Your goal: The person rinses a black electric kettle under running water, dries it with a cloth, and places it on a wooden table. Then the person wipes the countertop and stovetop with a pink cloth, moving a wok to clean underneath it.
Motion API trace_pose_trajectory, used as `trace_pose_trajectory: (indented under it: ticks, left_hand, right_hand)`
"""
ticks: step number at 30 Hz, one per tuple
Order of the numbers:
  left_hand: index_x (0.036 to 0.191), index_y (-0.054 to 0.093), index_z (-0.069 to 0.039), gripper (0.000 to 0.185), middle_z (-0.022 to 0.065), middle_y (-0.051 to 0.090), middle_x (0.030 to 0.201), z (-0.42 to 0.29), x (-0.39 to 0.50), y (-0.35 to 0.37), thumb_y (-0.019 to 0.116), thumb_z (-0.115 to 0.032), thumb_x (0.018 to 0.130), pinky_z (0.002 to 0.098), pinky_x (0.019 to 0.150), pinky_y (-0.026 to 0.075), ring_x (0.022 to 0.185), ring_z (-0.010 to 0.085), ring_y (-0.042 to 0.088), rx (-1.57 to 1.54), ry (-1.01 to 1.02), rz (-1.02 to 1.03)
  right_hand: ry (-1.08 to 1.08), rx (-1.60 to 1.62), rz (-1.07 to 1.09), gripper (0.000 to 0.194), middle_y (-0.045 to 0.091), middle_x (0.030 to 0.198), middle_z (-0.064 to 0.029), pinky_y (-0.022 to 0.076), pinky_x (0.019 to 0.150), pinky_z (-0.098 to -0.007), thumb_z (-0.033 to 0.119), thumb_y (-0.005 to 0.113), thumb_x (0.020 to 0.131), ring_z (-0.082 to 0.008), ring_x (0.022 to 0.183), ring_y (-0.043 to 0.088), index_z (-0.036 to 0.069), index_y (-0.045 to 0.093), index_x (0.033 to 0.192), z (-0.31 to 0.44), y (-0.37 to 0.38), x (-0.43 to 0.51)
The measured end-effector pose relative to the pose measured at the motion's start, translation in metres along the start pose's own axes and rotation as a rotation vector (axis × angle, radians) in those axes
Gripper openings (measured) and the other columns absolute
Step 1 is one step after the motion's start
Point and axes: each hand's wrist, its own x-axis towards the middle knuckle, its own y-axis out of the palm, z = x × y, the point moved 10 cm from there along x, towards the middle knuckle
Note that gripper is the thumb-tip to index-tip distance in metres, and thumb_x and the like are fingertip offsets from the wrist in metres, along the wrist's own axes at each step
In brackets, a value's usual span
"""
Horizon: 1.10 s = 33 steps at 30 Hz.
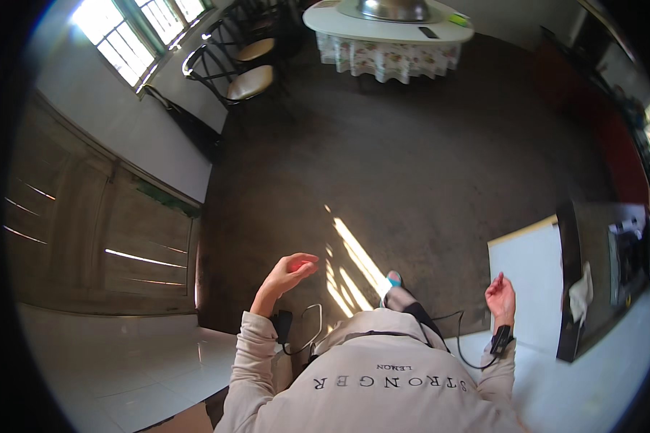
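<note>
My left hand [290, 274] hangs over the dark floor [357, 157], its fingers loosely curved and the thumb a little apart, with nothing in it. A black device [284, 326] with a cable is at that wrist. Out to the other side, my right hand [500, 299] has its palm partly showing and its fingers loosely bent; I see nothing held. It appears in front of a white panel [526, 270], and I cannot tell any contact. A second black device [501, 340] is strapped on the right wrist. One foot in a teal sandal [394, 280] shows between the hands.
Ahead stands a round white table [330, 21] with a floral skirt, a metal dome cover [394, 10] and a phone [428, 33]. Chairs [251, 83] line the left wall near a window. At right, a dark-edged counter [593, 319] bears a white cloth [581, 292]. A wooden door [146, 249] is at left.
</note>
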Motion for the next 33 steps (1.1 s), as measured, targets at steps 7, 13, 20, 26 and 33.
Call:
trace_pose_trajectory:
  ticks: [7,13,20,26,33]
  left_hand:
    - [0.115,0.066,-0.004,0.026,0.0050,0.070,0.096,-0.039,0.097,-0.138,0.061,-0.022,0.096,0.0267,0.080,0.053,0.089,0.0128,0.066,-0.330,0.021,-0.446]
    - [0.118,0.064,-0.007,0.029,0.0048,0.070,0.099,-0.050,0.274,-0.224,0.063,-0.026,0.095,0.0280,0.080,0.054,0.093,0.0158,0.067,-0.414,-0.167,-0.554]
    - [0.125,0.058,-0.002,0.031,0.0069,0.069,0.102,-0.287,0.582,-0.266,0.054,-0.020,0.100,0.0324,0.091,0.052,0.099,0.0170,0.066,-0.634,0.181,-0.187]
    - [0.124,0.058,0.001,0.030,0.0073,0.069,0.102,-0.419,0.789,-0.234,0.053,-0.018,0.101,0.0325,0.093,0.051,0.100,0.0177,0.066,-0.604,0.211,0.121]
    - [0.123,0.058,0.002,0.031,0.0079,0.068,0.102,-0.452,0.943,-0.270,0.057,-0.018,0.099,0.0321,0.093,0.051,0.100,0.0174,0.065,-0.595,0.029,-0.155]
  right_hand:
    - [0.115,-0.288,0.449,0.018,0.064,0.088,-0.0041,0.0486,0.065,-0.0267,0.011,0.061,0.093,-0.0123,0.075,0.059,0.004,0.063,0.110,0.034,0.341,0.262]
    - [0.111,-0.423,0.377,0.020,0.067,0.086,-0.0031,0.0528,0.065,-0.0271,0.012,0.071,0.087,-0.0132,0.074,0.063,0.007,0.066,0.105,0.023,0.508,0.453]
    - [0.097,-0.315,0.233,0.015,0.066,0.084,-0.0006,0.0510,0.066,-0.0257,0.016,0.073,0.086,-0.0115,0.074,0.062,0.009,0.067,0.098,0.062,0.643,0.620]
    - [-0.093,-0.532,0.246,0.021,0.064,0.083,0.0035,0.0483,0.065,-0.0226,0.020,0.076,0.084,-0.0075,0.073,0.060,0.015,0.063,0.101,0.127,0.764,0.800]
    - [-0.611,-1.215,-0.177,0.067,0.060,0.112,-0.0092,0.0503,0.082,-0.0328,0.030,0.086,0.068,-0.0185,0.102,0.058,0.001,0.054,0.119,0.238,0.884,1.051]
